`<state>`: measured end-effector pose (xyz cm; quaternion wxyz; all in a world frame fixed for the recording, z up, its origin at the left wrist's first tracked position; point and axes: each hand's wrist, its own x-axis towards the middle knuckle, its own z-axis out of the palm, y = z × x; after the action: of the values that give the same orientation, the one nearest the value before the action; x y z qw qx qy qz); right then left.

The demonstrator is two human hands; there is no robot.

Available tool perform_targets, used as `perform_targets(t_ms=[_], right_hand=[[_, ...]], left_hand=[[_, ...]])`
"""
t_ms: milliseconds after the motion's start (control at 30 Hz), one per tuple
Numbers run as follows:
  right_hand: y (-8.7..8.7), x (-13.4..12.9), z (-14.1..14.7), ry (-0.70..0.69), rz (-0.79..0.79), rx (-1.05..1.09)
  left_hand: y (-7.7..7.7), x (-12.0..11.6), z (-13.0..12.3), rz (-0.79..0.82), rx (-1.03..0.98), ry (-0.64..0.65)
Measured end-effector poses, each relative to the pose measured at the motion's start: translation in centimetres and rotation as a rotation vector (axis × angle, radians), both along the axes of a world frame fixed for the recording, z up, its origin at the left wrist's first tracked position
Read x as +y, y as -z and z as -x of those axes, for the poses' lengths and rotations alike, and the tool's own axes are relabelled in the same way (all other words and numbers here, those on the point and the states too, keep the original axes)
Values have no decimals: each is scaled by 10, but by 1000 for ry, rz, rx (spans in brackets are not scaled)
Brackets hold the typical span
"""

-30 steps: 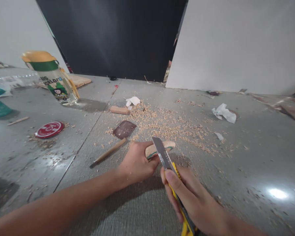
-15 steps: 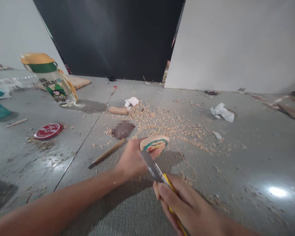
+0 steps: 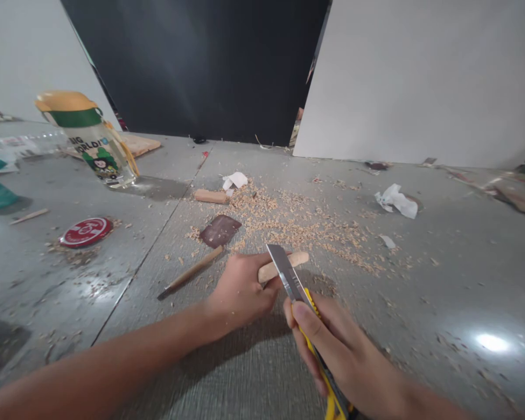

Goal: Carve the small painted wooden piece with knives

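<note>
My left hand is closed around a small pale piece of wood, which shows its narrow edge from here; its painted face is turned out of sight. In my right hand is a yellow utility knife, its blade extended and pointing up and to the left. The blade crosses in front of the wood; whether it touches the wood I cannot tell. Just left of my left hand lies a wooden-handled tool. Beyond it is a brown square of what looks like sandpaper.
Wood shavings are scattered across the grey table. A wood block and crumpled tissue lie farther back. At left stand a drink bottle and a red round lid. Dark and white panels rise behind.
My left hand has turned the wood from its painted face to its edge. The knife has shifted slightly right and up, its blade now steeper.
</note>
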<state>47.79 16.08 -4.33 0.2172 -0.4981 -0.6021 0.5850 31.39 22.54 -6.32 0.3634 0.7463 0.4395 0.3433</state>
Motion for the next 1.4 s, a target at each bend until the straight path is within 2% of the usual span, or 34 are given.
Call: perform_targets(t_ms=[200,367,567,733,900,1233,1400], right_hand=[[-1,-3,1,-25,-24,-52],[2,-13,4,-76,51,-152],[2,-5,0,-6,-4,-4],[2,1,-3,17,-21,30],[3,2,-2,-16,-50,-9],[4,0,2,-77,-63,-74],[2,-4,2,-74,-83,-133]], left_hand=[[1,1,-1,82,-75,-14],[3,8,-3,89,-147,-111],[1,4,-2,13,-100,-61],[2,0,0,-74,14,-45],[0,-1,0,4,51,8],[-1,7,-3,218,-345,31],[-2,11,-2,226,-391,40]])
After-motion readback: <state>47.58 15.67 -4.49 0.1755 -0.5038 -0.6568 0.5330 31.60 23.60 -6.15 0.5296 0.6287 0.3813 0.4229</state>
